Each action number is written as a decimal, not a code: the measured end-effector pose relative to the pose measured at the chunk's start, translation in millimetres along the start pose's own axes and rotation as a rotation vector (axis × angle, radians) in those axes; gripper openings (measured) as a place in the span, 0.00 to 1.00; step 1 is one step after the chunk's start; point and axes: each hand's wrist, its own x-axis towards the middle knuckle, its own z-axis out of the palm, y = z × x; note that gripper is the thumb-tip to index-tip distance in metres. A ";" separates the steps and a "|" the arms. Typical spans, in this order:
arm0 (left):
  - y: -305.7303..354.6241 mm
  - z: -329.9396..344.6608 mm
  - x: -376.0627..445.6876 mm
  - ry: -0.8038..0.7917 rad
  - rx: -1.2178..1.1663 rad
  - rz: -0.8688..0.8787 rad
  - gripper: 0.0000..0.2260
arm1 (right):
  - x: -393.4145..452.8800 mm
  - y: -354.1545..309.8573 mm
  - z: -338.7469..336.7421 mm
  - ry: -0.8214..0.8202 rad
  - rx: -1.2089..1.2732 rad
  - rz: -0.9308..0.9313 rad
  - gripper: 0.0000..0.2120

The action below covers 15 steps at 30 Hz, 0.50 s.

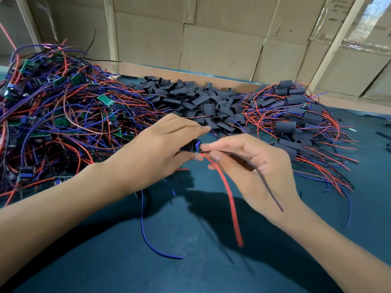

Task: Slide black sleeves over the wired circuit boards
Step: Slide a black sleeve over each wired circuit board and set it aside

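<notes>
Teal mat (148,261): left hand (152,153) grips sleeved board (191,145); right fingers (220,148) pinch its wires (224,187).

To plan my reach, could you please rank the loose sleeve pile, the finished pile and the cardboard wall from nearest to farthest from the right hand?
From the right hand:
1. finished pile, just to its right.
2. loose sleeve pile, ahead, centre.
3. cardboard wall, behind the table.

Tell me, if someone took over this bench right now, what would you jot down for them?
Left hand: grip closed round a board with a black sleeve at its end.
Right hand: pinching that board's red wire and black wire.
Bare boards piled left, loose sleeves middle, sleeved boards right.
Left to do: seat this sleeve, then work through the left pile.
</notes>
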 end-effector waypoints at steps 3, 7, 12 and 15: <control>0.1 -1.8 -1.8 0.003 0.039 -0.043 0.07 | -1.9 -1.5 1.5 -0.010 -0.261 -0.170 0.07; 4.3 -3.6 -0.2 0.036 0.237 -0.039 0.07 | -2.7 -3.2 3.8 -0.004 -0.323 -0.242 0.07; 7.6 -3.0 -0.6 -0.020 0.187 -0.061 0.12 | -3.8 -7.2 4.7 -0.058 -0.332 -0.263 0.08; 5.9 -2.4 -1.8 -0.045 0.182 -0.061 0.12 | -3.9 -7.2 6.6 -0.066 -0.283 -0.209 0.08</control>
